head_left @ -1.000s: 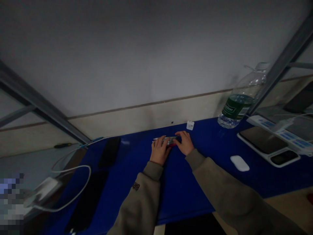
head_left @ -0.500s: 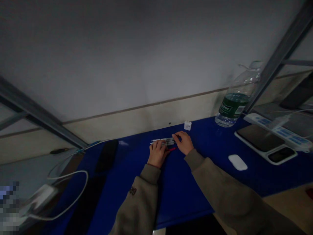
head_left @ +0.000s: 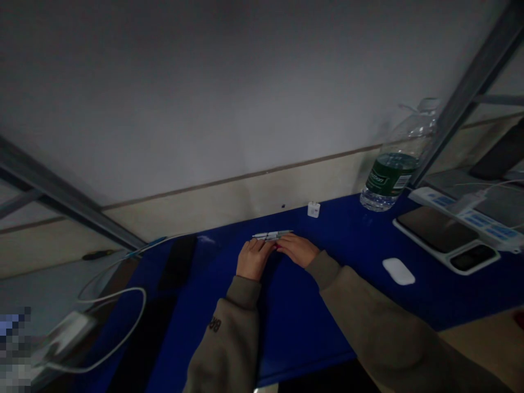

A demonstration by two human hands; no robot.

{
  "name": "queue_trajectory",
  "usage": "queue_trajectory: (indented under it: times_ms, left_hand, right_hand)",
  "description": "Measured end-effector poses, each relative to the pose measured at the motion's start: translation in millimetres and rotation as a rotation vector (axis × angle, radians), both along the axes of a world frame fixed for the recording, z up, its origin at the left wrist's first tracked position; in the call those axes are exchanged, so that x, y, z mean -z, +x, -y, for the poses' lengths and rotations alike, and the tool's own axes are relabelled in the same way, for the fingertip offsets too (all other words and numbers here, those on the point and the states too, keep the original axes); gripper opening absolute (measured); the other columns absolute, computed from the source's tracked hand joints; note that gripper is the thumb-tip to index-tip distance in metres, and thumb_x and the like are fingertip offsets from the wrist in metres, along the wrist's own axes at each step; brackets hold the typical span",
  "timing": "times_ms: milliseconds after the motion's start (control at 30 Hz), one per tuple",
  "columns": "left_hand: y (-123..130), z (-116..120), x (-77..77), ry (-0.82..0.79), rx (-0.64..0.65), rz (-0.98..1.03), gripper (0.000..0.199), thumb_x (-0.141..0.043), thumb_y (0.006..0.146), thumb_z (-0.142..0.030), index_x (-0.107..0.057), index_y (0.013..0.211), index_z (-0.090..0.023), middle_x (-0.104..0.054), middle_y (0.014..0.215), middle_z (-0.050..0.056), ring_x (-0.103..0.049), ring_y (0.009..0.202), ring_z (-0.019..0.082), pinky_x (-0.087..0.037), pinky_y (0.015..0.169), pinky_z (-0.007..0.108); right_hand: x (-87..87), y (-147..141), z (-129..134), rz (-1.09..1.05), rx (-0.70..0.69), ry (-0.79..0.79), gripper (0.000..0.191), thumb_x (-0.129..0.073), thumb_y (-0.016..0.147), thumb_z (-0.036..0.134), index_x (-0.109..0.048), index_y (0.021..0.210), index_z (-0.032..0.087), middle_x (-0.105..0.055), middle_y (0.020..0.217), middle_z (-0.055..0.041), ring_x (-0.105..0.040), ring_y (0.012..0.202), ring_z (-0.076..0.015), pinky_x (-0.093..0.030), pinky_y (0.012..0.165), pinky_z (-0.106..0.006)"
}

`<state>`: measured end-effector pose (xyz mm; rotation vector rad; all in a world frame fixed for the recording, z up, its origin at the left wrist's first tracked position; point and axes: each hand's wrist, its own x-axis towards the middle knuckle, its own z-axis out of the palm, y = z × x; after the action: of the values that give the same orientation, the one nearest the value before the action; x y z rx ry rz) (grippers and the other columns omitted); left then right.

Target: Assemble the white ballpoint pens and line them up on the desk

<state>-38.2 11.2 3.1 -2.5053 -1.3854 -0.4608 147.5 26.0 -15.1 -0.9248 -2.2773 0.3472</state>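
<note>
The curled left hand (head_left: 254,260) and right hand (head_left: 298,250) meet at slim white pens (head_left: 272,235) aligned on the blue tabletop (head_left: 311,327). Any grip is hidden.

A workroom, shown by a blue counter (head_left: 311,327) under metal shelving (head_left: 466,98), set with a power strip (head_left: 462,213), mouse (head_left: 398,271) and phone (head_left: 436,229).
</note>
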Motion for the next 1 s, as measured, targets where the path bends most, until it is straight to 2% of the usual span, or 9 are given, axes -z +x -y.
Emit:
queue_trajectory:
  times_ms: [167,367,533,600,700,767,800,933,1000]
  left_hand:
    - [3.3,1.8,-0.7,-0.044,-0.001,0.051,0.031,-0.036,0.094,-0.036,-0.063,0.101,-0.025,-0.066,0.095,0.004,-0.057,0.092,0.017,-0.042,0.077,0.029]
    - [3.4,3.5,-7.2,-0.215,-0.033,0.195,0.032,-0.035,0.093,-0.038,-0.063,0.105,-0.027,-0.066,0.106,0.001,-0.059,0.098,0.016,-0.045,0.081,0.025]
    - [-2.2,3.5,-8.6,-0.337,-0.055,0.246,0.036,-0.030,0.094,-0.040,-0.064,0.100,-0.027,-0.068,0.100,-0.001,-0.062,0.092,0.015,-0.045,0.074,0.022]
    - [-2.3,3.9,-7.4,-0.310,-0.046,0.242,0.035,-0.031,0.094,-0.039,-0.062,0.103,-0.026,-0.067,0.103,0.000,-0.061,0.095,0.015,-0.044,0.076,0.022]
    - [1.1,5.5,-5.1,-0.291,-0.042,0.197,0.034,-0.030,0.094,-0.038,-0.060,0.103,-0.025,-0.066,0.102,0.002,-0.060,0.097,0.016,-0.043,0.078,0.023]
    - [4.2,6.8,-3.9,-0.303,-0.061,0.161,0.034,-0.029,0.095,-0.039,-0.060,0.103,-0.025,-0.066,0.101,0.002,-0.060,0.095,0.016,-0.043,0.075,0.023]
    - [5.6,7.3,-3.6,-0.312,-0.077,0.143,0.035,-0.028,0.095,-0.040,-0.059,0.104,-0.025,-0.067,0.101,0.002,-0.061,0.093,0.016,-0.043,0.073,0.023]
    - [6.7,7.5,-3.4,-0.333,-0.170,0.095,0.037,-0.025,0.095,-0.040,-0.057,0.106,-0.025,-0.068,0.095,0.004,-0.063,0.085,0.016,-0.041,0.066,0.022]
    - [5.6,7.0,-3.5,-0.328,-0.194,0.093,0.036,-0.025,0.095,-0.040,-0.057,0.106,-0.025,-0.068,0.094,0.004,-0.064,0.083,0.016,-0.041,0.064,0.022]
  right_hand:
    - [3.2,-0.9,-2.1,-0.055,-0.038,0.032,0.027,-0.048,0.089,0.020,-0.060,0.114,0.022,-0.064,0.108,-0.0070,-0.056,0.105,-0.0185,-0.044,0.093,-0.036]
    - [-2.7,-1.6,1.8,0.029,0.043,0.095,0.023,-0.047,0.090,0.021,-0.064,0.105,0.022,-0.066,0.093,-0.0070,-0.057,0.093,-0.0196,-0.046,0.084,-0.036]
    - [-8.4,-2.3,4.6,0.023,0.081,0.178,0.023,-0.047,0.090,0.031,-0.066,0.099,0.021,-0.064,0.088,-0.0072,-0.055,0.085,-0.0187,-0.045,0.079,-0.033]
    - [-10.3,-1.8,5.7,-0.060,0.133,0.104,0.024,-0.052,0.087,0.039,-0.066,0.096,0.022,-0.065,0.087,-0.0058,-0.056,0.082,-0.0178,-0.045,0.075,-0.031]
    - [-10.6,-1.3,5.7,-0.189,0.197,-0.123,0.032,-0.048,0.088,0.042,-0.067,0.077,0.019,-0.062,0.066,-0.0016,-0.055,0.062,-0.0136,-0.042,0.060,-0.026]
    - [-9.6,-1.0,4.7,-0.263,0.179,-0.263,0.039,-0.044,0.090,0.039,-0.064,0.064,0.018,-0.056,0.054,0.0006,-0.050,0.053,-0.0114,-0.038,0.054,-0.025]
    - [-9.1,-0.9,4.2,-0.312,0.152,-0.315,0.037,-0.045,0.089,0.037,-0.064,0.064,0.017,-0.055,0.054,0.0010,-0.050,0.053,-0.0112,-0.039,0.054,-0.024]
    - [-9.6,-0.7,3.7,-0.548,0.025,-0.395,0.015,-0.059,0.080,0.030,-0.065,0.078,0.017,-0.060,0.081,-0.0026,-0.058,0.075,-0.0134,-0.046,0.068,-0.027]
    - [-11.3,-1.1,4.8,-0.592,-0.038,-0.394,0.013,-0.064,0.075,0.029,-0.065,0.082,0.018,-0.057,0.096,-0.0049,-0.057,0.085,-0.0147,-0.048,0.071,-0.028]
